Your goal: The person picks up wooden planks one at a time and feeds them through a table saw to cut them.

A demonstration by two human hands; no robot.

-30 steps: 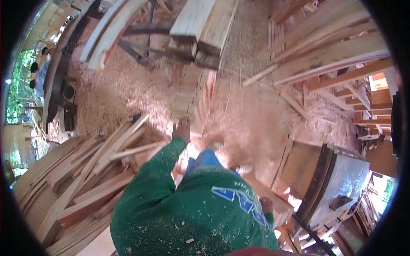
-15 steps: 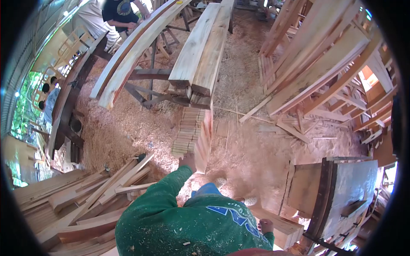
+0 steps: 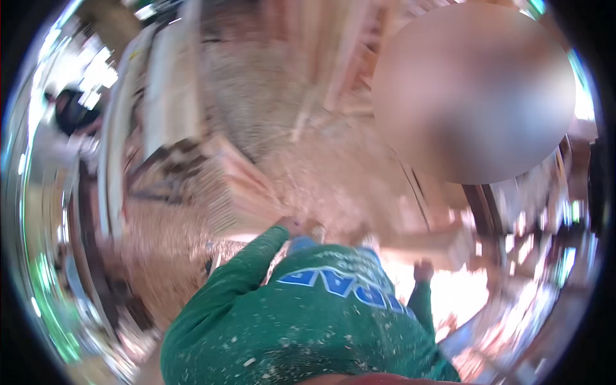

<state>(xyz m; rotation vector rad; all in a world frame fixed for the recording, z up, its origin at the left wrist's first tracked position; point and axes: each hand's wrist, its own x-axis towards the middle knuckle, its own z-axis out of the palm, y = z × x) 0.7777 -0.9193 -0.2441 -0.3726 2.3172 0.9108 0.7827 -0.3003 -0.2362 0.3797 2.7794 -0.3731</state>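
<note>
The whole view is smeared by motion. My left hand (image 3: 292, 224) is at the end of the green sleeve, beside the lower end of a stack of wooden pieces (image 3: 247, 196); its fingers are blurred, and contact with the wood cannot be made out. On the right, my right hand (image 3: 423, 270) hangs beside my body, just below a thick wooden beam (image 3: 436, 247). Its fingers are too blurred to read. Wood chips dot the green shirt (image 3: 321, 321).
Long planks (image 3: 172, 90) rest on supports at the upper left. A person in dark clothing (image 3: 76, 112) is at the far left. Shavings cover the floor (image 3: 333, 167). A round blurred patch hides the upper right.
The view has swung to the right, so the planks and stack appear further left. My left hand has shifted from the stack's near end toward my body. My right hand stays low at my side.
</note>
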